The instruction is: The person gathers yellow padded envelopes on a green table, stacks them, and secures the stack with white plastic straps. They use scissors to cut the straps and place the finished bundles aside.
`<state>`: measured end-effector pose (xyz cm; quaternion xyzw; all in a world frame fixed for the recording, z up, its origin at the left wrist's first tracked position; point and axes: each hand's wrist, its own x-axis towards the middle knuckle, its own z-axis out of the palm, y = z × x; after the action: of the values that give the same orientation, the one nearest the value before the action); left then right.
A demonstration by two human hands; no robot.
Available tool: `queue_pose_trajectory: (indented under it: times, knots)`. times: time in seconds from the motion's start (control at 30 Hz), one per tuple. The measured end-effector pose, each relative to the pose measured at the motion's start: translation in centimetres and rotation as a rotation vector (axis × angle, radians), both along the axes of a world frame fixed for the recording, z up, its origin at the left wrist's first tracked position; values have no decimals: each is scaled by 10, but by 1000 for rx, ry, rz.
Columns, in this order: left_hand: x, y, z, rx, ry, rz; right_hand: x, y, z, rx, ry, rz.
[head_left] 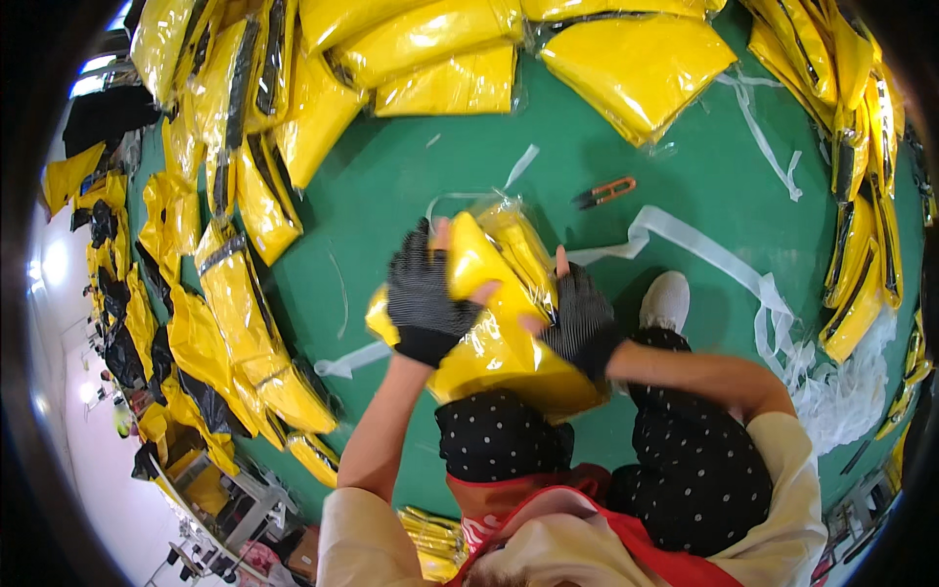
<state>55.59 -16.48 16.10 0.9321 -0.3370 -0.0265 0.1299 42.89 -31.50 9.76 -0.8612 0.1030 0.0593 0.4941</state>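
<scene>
Yellow bundle [509,364]: I see it folded, under glossy clear film [486,338], between both hands on my feed.
Left hand [428,301]: gloved, laid over the bundle's left part, fingers extended rather than closed.
Right hand [579,318]: at its right edge, thumb and index apart; I cannot tell whether it grips.
Slip risk: I judge slick film could skid under a flat palm.
White strip [685,234]: shows either side; snagging could skew the folds.
Orange snips [610,192]: near; their tips could nick film if bumped.
</scene>
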Motion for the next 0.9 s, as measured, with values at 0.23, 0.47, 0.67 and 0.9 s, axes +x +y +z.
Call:
queue_pose_trajectory:
  times: [0.23, 0.47, 0.67, 0.9]
  knots:
    - [15, -23, -45, 126, 25, -67, -12, -7, -21, -314, 72, 608]
    - [24, -28, -73, 48, 69, -53, -3, -15, -40, -222, 141, 654]
    - [21, -16, -106, 19, 99, -19, -16, -9, -74, -238, -49, 536]
    - [39, -25, -117, 119, 307, 167, 13, -34, -60, -162, 156, 680]
